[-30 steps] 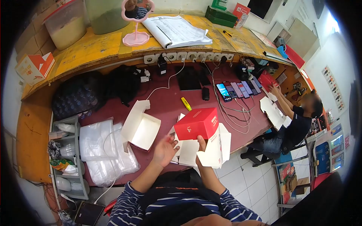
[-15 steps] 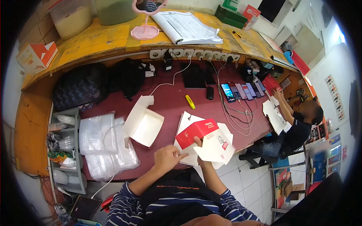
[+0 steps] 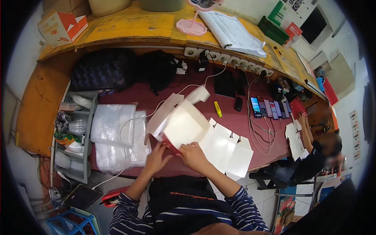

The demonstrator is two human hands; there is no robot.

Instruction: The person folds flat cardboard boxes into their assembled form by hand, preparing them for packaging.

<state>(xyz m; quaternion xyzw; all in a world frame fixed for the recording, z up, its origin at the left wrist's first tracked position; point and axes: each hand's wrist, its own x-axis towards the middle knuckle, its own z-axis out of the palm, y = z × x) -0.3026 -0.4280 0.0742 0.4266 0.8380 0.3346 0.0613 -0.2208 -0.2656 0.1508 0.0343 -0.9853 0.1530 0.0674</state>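
The head view shows both hands now together at the near edge of a box (image 3: 187, 124), whereas half a second ago a red and white carton was in the right hand alone, farther right. The box sits left of centre, white inside facing up, overlapping a raised panel (image 3: 159, 115). The right hand (image 3: 194, 157) has its fingers curled over the near wall, seemingly gripping it. The left hand (image 3: 156, 159) has its fingers partly bent at the near left corner, thumb apart; whether it grips, I cannot tell. So the work appears to have shifted from one-handed holding to two-handed shaping. Flat cartons (image 3: 228, 148) lie to the right.
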